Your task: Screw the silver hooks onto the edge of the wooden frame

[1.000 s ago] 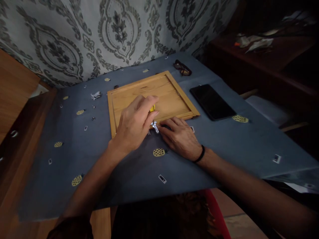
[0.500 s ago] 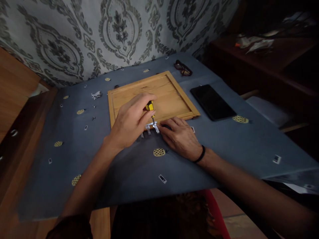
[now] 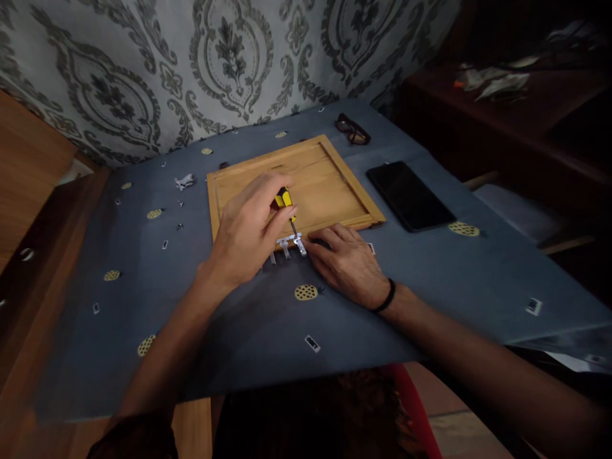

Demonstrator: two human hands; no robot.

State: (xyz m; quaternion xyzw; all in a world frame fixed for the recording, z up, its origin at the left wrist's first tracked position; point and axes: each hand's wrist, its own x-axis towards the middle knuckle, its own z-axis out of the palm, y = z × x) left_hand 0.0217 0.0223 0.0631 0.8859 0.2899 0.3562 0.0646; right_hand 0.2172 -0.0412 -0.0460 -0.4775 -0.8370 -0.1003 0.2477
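Observation:
My left hand (image 3: 246,233) is wrapped around a black-and-yellow screwdriver (image 3: 284,197), index finger near the handle's top and thumb at its side. The shaft leans, and its tip meets a shiny metal hook rail (image 3: 287,242) at the near edge of a framed wooden board (image 3: 335,194). Several hooks stick out from the rail toward me; its left part is behind my left hand. My right hand (image 3: 347,264), with a black band at the wrist, lies at the board's near edge, closed with thumb and index finger at the rail's right end.
A black phone (image 3: 410,194) and dark-framed glasses (image 3: 352,129) lie right of the board. Left of it are a crumpled silvery piece (image 3: 184,182) and small screws (image 3: 180,226). The blue tablecloth (image 3: 229,357) reaches a patterned wall (image 3: 229,57) behind.
The screwdriver's handle has tilted slightly to the left, and my left fingers have shifted with it. My right hand and the board stay almost where they were.

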